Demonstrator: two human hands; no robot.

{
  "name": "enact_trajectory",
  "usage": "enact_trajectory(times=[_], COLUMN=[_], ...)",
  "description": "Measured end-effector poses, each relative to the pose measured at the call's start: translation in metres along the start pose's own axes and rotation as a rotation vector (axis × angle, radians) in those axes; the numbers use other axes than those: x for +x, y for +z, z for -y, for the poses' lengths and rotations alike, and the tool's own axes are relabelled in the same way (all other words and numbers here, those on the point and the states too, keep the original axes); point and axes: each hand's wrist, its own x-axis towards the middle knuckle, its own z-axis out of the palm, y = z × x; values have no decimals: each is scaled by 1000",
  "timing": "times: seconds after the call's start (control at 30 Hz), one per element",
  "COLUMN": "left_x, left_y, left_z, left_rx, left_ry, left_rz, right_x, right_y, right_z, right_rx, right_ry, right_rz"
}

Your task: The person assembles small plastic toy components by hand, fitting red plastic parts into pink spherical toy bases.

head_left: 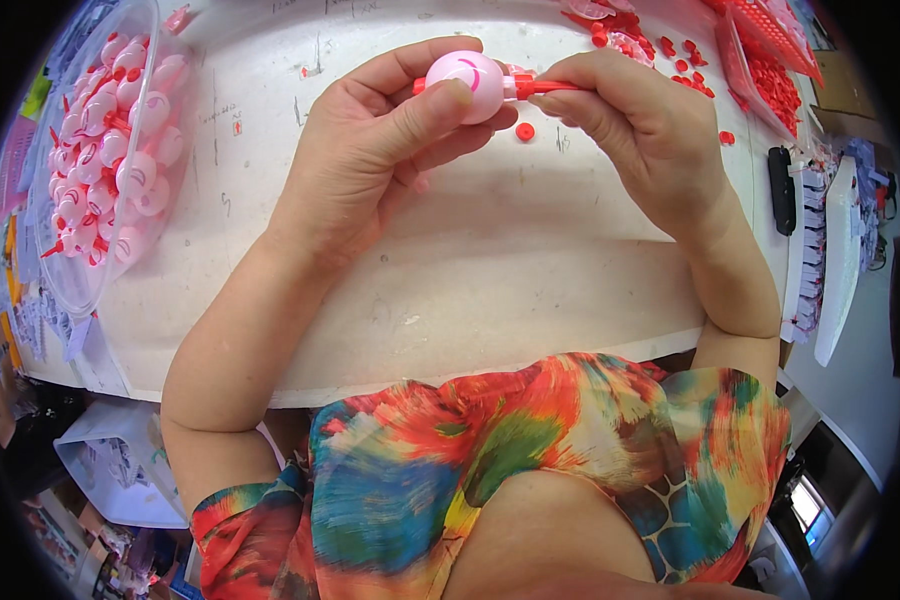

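My left hand (390, 125) is closed around a glossy pink plastic ball (485, 92) with a darker curved line on its face. A red piece shows at the ball's left side. On its right side a short pale neck leads into a red stem (560, 86). The fingers of my right hand (625, 115) pinch this thin red stem, whose far end is hidden in my grip. Just below the ball a small red round cap (525, 131) lies on the white table (450, 290).
At the left stands a clear plastic tub (95, 270) full of similar pink balls (100, 150) with red parts. Loose red pieces (685, 70) lie scattered at the back right, beside a red basket (770, 60) of small red parts. A black object (781, 190) rests near the right edge.
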Motion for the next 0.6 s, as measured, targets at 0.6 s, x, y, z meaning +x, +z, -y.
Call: enact_trajectory(times=[0.6], left_x=[-1], left_y=[1], left_z=[1], left_rx=[110], left_ry=[23], left_rz=[50], right_x=[1], right_y=[12], right_z=[-14], right_rx=[-32], right_ry=[-250], right_rz=[-118])
